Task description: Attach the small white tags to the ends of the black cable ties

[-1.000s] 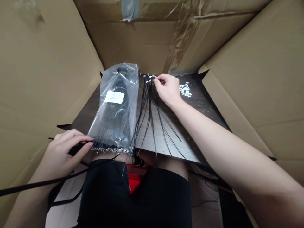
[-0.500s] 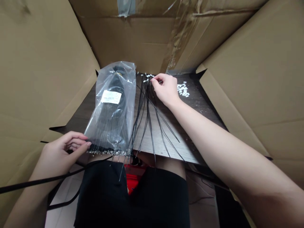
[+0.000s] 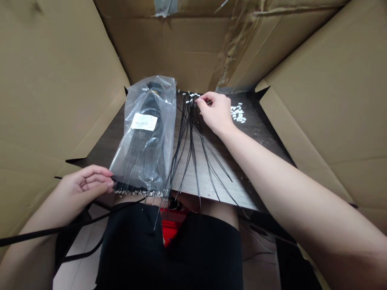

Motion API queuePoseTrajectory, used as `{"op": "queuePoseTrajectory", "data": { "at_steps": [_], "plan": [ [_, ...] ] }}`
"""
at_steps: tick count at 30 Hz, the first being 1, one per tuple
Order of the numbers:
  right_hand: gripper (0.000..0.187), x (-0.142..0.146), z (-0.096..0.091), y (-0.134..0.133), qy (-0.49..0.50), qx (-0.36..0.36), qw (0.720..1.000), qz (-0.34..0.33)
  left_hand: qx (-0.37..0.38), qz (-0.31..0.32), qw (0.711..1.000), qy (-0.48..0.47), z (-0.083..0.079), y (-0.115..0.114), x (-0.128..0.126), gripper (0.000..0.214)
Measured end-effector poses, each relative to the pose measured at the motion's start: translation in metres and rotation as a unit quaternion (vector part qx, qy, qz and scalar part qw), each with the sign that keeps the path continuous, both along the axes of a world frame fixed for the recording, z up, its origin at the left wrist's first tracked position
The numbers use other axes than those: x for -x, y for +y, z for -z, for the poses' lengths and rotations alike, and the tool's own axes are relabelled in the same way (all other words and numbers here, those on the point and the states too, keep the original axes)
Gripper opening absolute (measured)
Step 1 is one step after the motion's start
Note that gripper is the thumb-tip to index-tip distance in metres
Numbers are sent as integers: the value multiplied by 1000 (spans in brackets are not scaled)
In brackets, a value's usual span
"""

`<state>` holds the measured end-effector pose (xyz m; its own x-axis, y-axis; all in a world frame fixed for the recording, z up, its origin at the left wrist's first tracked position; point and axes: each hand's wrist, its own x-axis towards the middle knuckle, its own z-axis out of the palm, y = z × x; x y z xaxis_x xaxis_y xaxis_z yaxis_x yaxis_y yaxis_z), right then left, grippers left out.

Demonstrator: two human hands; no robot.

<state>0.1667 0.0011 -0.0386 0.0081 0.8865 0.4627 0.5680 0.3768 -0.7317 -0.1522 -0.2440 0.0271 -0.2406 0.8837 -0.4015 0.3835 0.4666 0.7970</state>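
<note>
- Black wires (image 3: 189,149), really thin and bendy, fan out loose just right of the clear plastic bag (image 3: 145,133), with tiny white connectors (image 3: 191,96) on their top ends.
- Bag's crinkly and holds more dark coils, partly hidden by glare. Its white label (image 3: 144,121) is too small to read, and shiny metal tips (image 3: 139,194) line its bottom edge.
- Right hand (image 3: 216,114) sits right of the bag, fingers bunched at the connectors. Can't tell if it's pinching one.
- Left hand (image 3: 86,183) is beside the bag's bottom corner, fingers loosely curled, pinching nothing.
- Loose white bits (image 3: 238,112) lie farther right of the bag on the dark wood-grain counter (image 3: 260,137), with cardboard flaps (image 3: 54,88) walling everything in.
</note>
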Motion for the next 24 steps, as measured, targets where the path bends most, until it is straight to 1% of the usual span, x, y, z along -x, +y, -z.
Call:
{"op": "queuePoseTrajectory", "data": {
  "at_steps": [4, 10, 16, 18, 21, 24],
  "plan": [
    [12, -1, 2, 2, 2, 3, 1000, 2, -1, 0, 1000, -27, 3, -2, 4, 39],
    [13, -2, 5, 5, -1, 4, 1000, -2, -13, -5, 999, -40, 6, -7, 7, 28],
    [13, -1, 1, 1, 0, 11, 1000, 5, 4, -7, 998, -61, 5, -8, 6, 28],
    [13, 0, 0, 1, 2, 14, 1000, 6, 2, 2, 999, -39, 5, -9, 9, 29],
    [13, 0, 2, 3, 9, 14, 1000, 7, -8, 34, 999, 29, 5, -10, 12, 30],
    [13, -1, 4, 5, 7, 14, 1000, 6, -29, 62, 992, 103, 2, -12, 7, 30]
  ]
}}
